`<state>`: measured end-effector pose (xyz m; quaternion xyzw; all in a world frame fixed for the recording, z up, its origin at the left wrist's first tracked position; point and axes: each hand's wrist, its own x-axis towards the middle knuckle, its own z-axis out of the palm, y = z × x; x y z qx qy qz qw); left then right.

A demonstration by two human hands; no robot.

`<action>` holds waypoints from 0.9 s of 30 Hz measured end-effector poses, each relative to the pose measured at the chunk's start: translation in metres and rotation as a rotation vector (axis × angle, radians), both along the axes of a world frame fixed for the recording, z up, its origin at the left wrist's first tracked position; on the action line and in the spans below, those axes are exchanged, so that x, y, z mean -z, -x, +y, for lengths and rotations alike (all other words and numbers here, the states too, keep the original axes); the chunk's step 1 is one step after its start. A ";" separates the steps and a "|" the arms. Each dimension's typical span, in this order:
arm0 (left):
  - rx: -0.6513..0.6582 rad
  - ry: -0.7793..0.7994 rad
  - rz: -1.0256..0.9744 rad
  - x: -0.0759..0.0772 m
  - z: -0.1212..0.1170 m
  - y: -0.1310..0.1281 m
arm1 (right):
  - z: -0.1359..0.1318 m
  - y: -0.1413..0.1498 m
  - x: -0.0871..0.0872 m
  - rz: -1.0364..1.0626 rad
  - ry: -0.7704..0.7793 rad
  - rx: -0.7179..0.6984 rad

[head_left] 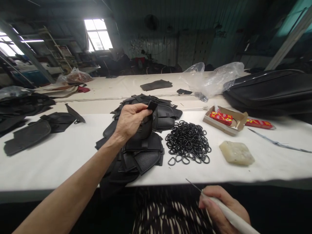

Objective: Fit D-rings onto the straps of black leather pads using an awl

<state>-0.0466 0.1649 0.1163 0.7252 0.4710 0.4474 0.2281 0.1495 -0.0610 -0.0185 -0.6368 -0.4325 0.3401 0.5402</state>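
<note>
Between thumb and fingers, my left hand [130, 120] pinches the tab end of a black leather piece [147, 128], lifted over the pile of black leather pieces [148, 157]. My right hand [220, 206] is closed around a tool with a thick white handle and a thin metal tip [234, 217], low in front of the table edge. The tip points up and to the left. A heap of black D-rings [187, 141] lies just right of the leather pile, several of them loose at its front edge.
Right of the rings are a cardboard box [225, 127] holding a red packet, a yellowish block [236, 152] and a slim metal tool [278, 143]. A large black bag [270, 91] and clear plastic [214, 79] lie behind. More leather pieces [31, 136] lie at left.
</note>
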 end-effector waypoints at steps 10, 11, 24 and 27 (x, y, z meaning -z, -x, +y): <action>-0.094 0.419 -0.214 0.032 -0.134 -0.004 | 0.008 -0.004 -0.018 -0.267 -0.209 0.045; -0.092 0.474 -0.224 0.042 -0.141 -0.006 | 0.009 -0.003 -0.020 -0.299 -0.197 0.033; 0.026 0.899 -0.418 0.112 -0.154 -0.024 | 0.080 0.004 -0.020 -1.001 -0.546 -0.498; 0.005 0.884 -0.448 0.112 -0.156 -0.020 | 0.090 0.005 -0.020 -1.117 -0.558 -0.590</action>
